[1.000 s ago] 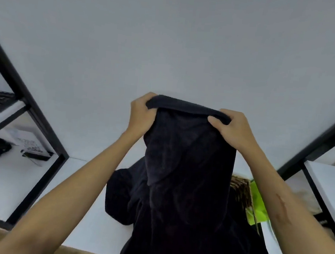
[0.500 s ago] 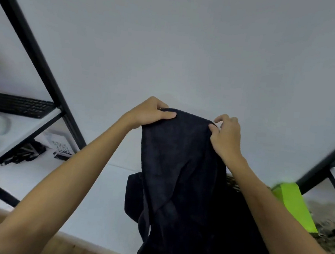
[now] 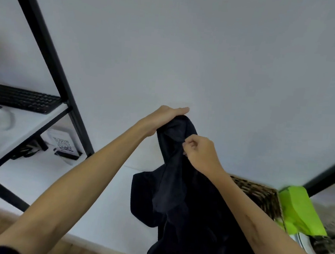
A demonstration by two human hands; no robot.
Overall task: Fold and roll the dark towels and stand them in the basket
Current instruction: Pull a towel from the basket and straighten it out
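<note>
Directly ahead of you is a plain pale grey wall (image 3: 210, 49), and below it a white tabletop (image 3: 105, 182) with a strip of wood floor along its near edge. At left, a black metal shelf frame (image 3: 47, 55) carries a black keyboard (image 3: 21, 98) on its white shelf; a white card printed with a square code (image 3: 63, 145) sits beneath. At right, a woven wicker basket (image 3: 261, 198) stands on the tabletop, just beside a bright green sheet (image 3: 298, 213).

Your left hand (image 3: 163, 120) grips the top of the dark navy towel (image 3: 177, 188), fingers wrapped over the bunched upper edge. Your right hand (image 3: 201, 152) pinches the same towel just below that, thumb and fingertips closed on the cloth. The towel hangs from both hands with its long axis close to vertical, upper end towards the wall, lower end draped onto a heap of dark cloth on the tabletop, in front of the basket.
</note>
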